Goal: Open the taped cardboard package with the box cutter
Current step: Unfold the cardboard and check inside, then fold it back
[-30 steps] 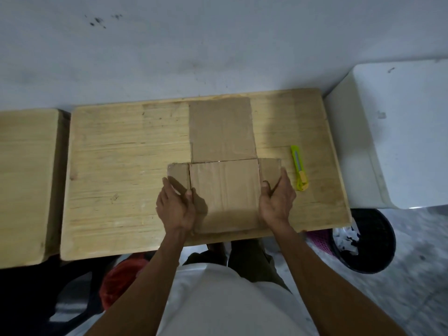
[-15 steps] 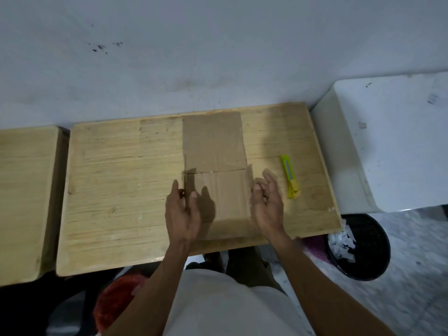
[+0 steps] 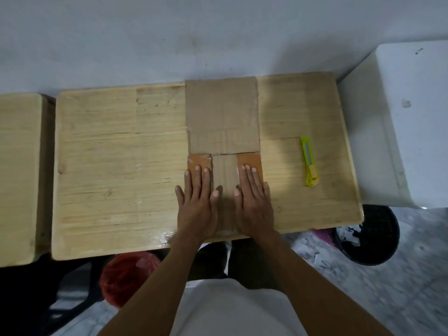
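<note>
Both hands are flat on the cardboard package, which lies flattened out on the wooden table, running from the near edge to the far edge against the wall.

Left hand: palm down, fingers spread and straight, nothing gripped, just pressing. Its fingertips sit on the left orange-brown flap, which is folded in over the near section of the pkg. Right hand: same deal, open and flat, palm down, not holding anything, fingertips on the right orange-brown flap. Thumbs point inward toward each other w/ a strip of bare cardboard showing btwn the two hands. Just past the fingertips there's a crease across the pkg, and beyond that the big far panel lies flat.

Box cutter, yellow-green, is lying on the table well to the right of the right hand, not touching the cardboard or either hand, long axis pointing away from the person. Can't tell if the blade is out.

Other stuff: 2nd wooden table off to the left of the left hand, white cabinet past the cutter on the right, black basket on the floor below the table's right corner, something red under the table near the left forearm.
</note>
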`<action>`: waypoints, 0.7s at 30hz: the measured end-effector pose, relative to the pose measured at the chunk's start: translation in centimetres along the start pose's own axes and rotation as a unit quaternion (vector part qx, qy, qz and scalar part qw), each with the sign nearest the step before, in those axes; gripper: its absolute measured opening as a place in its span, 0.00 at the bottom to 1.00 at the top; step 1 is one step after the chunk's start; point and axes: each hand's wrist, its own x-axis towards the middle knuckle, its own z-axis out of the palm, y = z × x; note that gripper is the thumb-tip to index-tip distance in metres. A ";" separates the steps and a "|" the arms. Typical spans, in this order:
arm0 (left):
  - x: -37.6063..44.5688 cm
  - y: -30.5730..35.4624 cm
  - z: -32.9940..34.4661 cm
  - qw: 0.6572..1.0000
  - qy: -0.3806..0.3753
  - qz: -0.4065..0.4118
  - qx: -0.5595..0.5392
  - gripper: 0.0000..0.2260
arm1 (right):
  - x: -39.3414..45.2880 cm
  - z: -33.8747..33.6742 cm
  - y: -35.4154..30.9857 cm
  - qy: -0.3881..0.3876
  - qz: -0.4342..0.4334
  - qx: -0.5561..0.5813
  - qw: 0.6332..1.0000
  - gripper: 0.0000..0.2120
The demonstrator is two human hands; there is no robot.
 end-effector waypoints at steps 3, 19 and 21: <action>0.1 -0.2 1.2 0.999 0.023 -0.010 0.037 0.28 | 0.2 0.7 0.3 -0.009 0.011 -0.040 0.999 0.27; 0.3 1.2 0.8 0.998 0.034 -0.045 -0.009 0.27 | 2.6 -0.5 -0.9 -0.006 0.037 0.059 0.998 0.28; 1.3 1.0 0.3 0.996 0.043 -0.051 -0.051 0.27 | 3.9 -0.9 -1.3 0.009 0.042 0.098 0.994 0.28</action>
